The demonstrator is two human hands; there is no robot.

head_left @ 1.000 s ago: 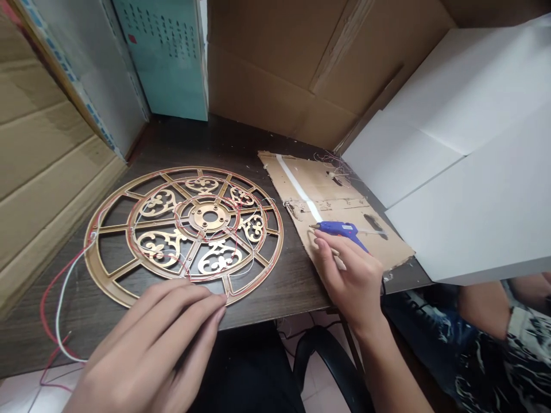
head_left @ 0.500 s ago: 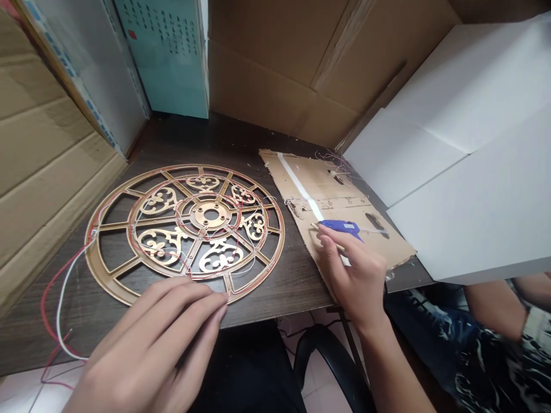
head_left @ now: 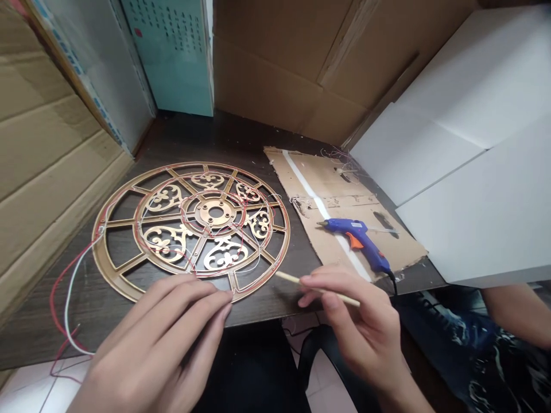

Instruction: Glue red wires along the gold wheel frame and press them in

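A round gold openwork frame (head_left: 112,271) lies on the dark wood table, with thin red and white wires (head_left: 68,287) running along its rings and trailing off its left side. At its near rim, my left hand (head_left: 172,327) has its fingers pressed together; the fingertips touch the rim and wire there. My right hand (head_left: 357,321) pinches a thin wooden stick (head_left: 287,278), whose tip points left towards the frame's near right rim. Beyond that hand, a blue hot glue gun (head_left: 359,229) with an orange trigger rests on a cardboard sheet (head_left: 327,172), nozzle to the left.
Cardboard walls (head_left: 275,63) and a teal panel with writing (head_left: 172,57) stand behind the table. White boxes (head_left: 482,132) close off the right. Loose wires (head_left: 342,163) lie at the cardboard's far edge. Another person's arm (head_left: 516,312) shows at the lower right.
My right hand has moved left and nearer to me with the stick, away from the glue gun, which now shows whole. The left hand stays at the rim. The view has shifted slightly.
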